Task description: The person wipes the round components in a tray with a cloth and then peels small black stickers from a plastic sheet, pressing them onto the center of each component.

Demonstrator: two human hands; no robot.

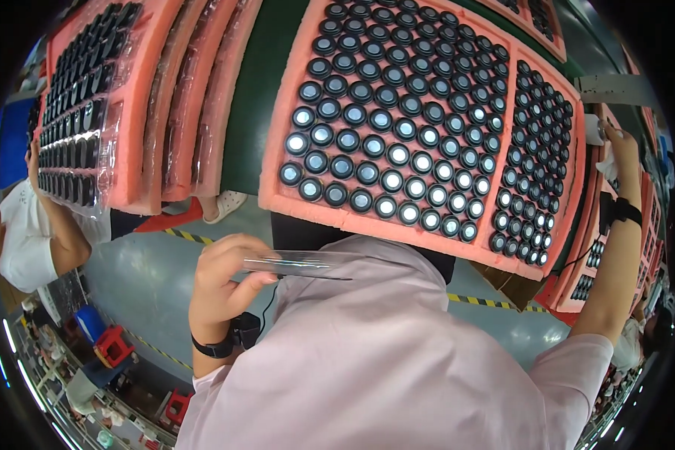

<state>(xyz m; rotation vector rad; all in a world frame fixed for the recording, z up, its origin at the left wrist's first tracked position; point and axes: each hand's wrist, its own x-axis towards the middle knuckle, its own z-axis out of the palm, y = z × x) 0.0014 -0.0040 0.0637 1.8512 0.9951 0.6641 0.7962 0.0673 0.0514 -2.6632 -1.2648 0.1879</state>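
Observation:
My left hand is in front of my body, left of the middle. Its thumb and fingers are closed on one end of a long, clear, curved plastic piece, which points to the right across my shirt. My right arm is stretched far out to the right. There my right hand has its fingers bent around a white crumpled piece, either cloth or paper. Beside those fingers is a white roll-like thing. Ahead of me lies a pink foam tray with rows of round black parts topped by pale discs.
More pink foam trays with clear plastic sheets and black parts stand at the left. A co-worker's arm reaches toward them. A dark green surface shows between the trays. Red stools stand on the grey floor behind.

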